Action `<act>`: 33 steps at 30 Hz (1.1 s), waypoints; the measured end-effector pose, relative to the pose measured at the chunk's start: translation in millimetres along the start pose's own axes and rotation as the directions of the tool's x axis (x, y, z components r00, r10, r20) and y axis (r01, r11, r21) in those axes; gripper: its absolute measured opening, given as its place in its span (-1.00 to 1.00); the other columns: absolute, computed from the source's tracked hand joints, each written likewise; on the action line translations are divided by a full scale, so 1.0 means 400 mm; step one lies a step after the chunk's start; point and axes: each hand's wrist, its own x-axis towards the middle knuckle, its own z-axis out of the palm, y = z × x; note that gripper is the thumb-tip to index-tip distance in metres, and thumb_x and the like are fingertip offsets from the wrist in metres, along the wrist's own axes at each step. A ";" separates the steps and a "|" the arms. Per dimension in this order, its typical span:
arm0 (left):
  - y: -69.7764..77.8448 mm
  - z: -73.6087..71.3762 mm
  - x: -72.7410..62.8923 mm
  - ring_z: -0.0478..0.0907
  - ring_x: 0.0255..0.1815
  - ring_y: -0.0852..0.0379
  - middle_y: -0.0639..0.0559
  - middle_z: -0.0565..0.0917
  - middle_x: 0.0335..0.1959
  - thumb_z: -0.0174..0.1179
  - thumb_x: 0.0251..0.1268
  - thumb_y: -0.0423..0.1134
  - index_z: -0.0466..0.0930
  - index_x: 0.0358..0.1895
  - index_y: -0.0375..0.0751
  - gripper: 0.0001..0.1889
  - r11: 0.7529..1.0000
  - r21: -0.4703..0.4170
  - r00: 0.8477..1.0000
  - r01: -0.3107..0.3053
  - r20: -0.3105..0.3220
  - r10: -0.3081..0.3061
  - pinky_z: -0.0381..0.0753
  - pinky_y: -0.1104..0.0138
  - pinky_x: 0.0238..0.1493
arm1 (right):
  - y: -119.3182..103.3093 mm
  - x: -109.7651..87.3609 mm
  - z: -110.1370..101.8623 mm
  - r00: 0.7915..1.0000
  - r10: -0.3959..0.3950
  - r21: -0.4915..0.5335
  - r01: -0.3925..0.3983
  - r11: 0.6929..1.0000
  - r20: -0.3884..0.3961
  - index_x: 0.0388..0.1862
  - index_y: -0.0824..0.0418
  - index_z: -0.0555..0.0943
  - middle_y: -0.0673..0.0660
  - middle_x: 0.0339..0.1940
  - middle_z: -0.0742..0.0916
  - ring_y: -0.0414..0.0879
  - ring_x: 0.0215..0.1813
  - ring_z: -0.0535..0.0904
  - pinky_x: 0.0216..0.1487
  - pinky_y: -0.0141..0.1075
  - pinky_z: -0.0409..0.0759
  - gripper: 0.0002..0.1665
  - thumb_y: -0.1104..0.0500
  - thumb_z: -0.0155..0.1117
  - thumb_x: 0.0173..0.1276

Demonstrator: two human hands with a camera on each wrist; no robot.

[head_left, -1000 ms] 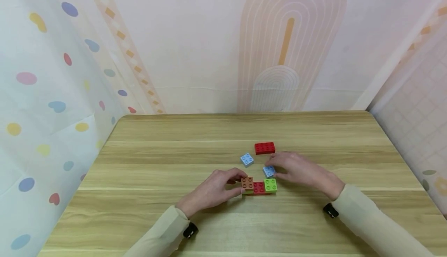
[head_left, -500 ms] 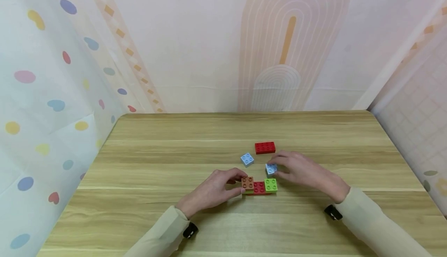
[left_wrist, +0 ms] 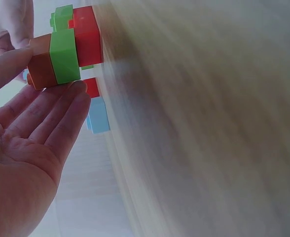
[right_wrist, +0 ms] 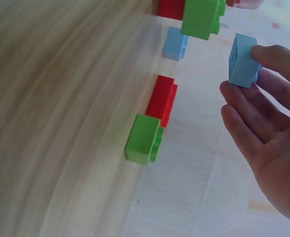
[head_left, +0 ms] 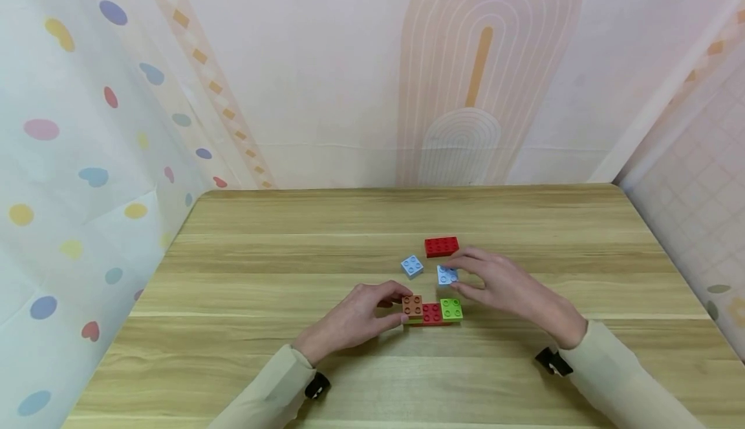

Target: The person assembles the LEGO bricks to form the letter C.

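- Left hand (head_left: 356, 318): thumb and fingers bent around the left end of the brick assembly (head_left: 431, 313).
- Right hand (head_left: 505, 280): narrowly pinching the light-blue four-stud brick (head_left: 447, 275).
- Brick assembly: probably rigid; steady its lower sides.
- Light-blue four-stud brick, raised beyond the assembly's right end: likely light, hard, smooth; pinch opposite walls.

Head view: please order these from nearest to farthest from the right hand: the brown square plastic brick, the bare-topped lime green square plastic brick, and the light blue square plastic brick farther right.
1. Light blue brick, pinched by the right hand.
2. Lime green brick, at the right end of the stack.
3. Brown brick, at the stack's left end.
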 end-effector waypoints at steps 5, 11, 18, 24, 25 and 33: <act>0.000 0.000 -0.001 0.57 0.10 0.24 0.15 0.64 0.12 0.24 0.41 -0.07 0.55 0.20 -0.04 -0.64 1.000 -0.007 1.000 0.001 -0.001 -0.001 0.56 0.31 0.15 | -0.013 0.000 -0.003 0.999 -0.011 0.012 0.012 1.000 -0.042 0.11 0.18 0.66 0.02 0.07 0.67 -0.11 0.04 0.62 0.02 -0.18 0.65 -0.62 0.15 0.42 0.32; 0.003 -0.002 -0.002 0.57 0.10 0.24 0.14 0.64 0.12 0.25 0.41 -0.11 0.55 0.20 -0.06 -0.64 1.000 -0.015 1.000 0.001 -0.005 -0.001 0.56 0.31 0.15 | -0.027 0.002 -0.006 0.998 -0.021 0.031 0.023 0.999 -0.067 0.11 0.18 0.66 0.01 0.04 0.68 -0.13 0.01 0.63 0.01 -0.19 0.66 -0.60 0.11 0.43 0.32; 0.002 -0.001 -0.002 0.57 0.10 0.24 0.13 0.65 0.11 0.25 0.41 -0.11 0.55 0.20 -0.06 -0.64 1.000 -0.017 1.000 0.001 -0.006 -0.001 0.56 0.31 0.15 | -0.045 0.003 -0.001 0.995 -0.030 0.064 0.036 0.997 -0.092 0.11 0.17 0.67 0.01 0.03 0.68 -0.09 -0.01 0.65 0.00 -0.18 0.67 -0.58 0.14 0.46 0.28; 0.001 0.000 -0.002 0.57 0.10 0.25 0.15 0.65 0.10 0.25 0.41 -0.10 0.55 0.20 -0.05 -0.64 1.000 -0.020 1.000 0.000 -0.006 0.000 0.56 0.31 0.15 | -0.057 0.004 0.008 0.991 -0.065 0.098 0.076 0.992 -0.119 0.11 0.19 0.66 0.02 0.04 0.68 -0.14 -0.12 0.65 -0.11 -0.23 0.69 -0.60 0.17 0.44 0.30; 0.001 0.000 -0.002 0.57 0.10 0.25 0.15 0.65 0.09 0.25 0.41 -0.10 0.55 0.20 -0.05 -0.64 1.000 -0.022 1.000 -0.001 -0.006 0.000 0.56 0.32 0.15 | -0.059 0.005 0.009 0.990 -0.070 0.100 0.083 0.992 -0.122 0.11 0.19 0.66 0.01 0.05 0.68 -0.18 -0.14 0.64 -0.14 -0.23 0.69 -0.61 0.17 0.44 0.30; -0.001 0.001 -0.001 0.57 0.10 0.26 0.16 0.66 0.09 0.25 0.41 -0.10 0.55 0.20 -0.05 -0.65 0.999 -0.033 1.000 -0.009 -0.010 0.008 0.56 0.33 0.15 | -0.073 0.008 0.014 0.992 -0.061 0.139 0.077 0.987 -0.112 0.12 0.18 0.66 0.01 0.08 0.67 -0.18 -0.15 0.63 -0.20 -0.22 0.69 -0.60 0.16 0.42 0.32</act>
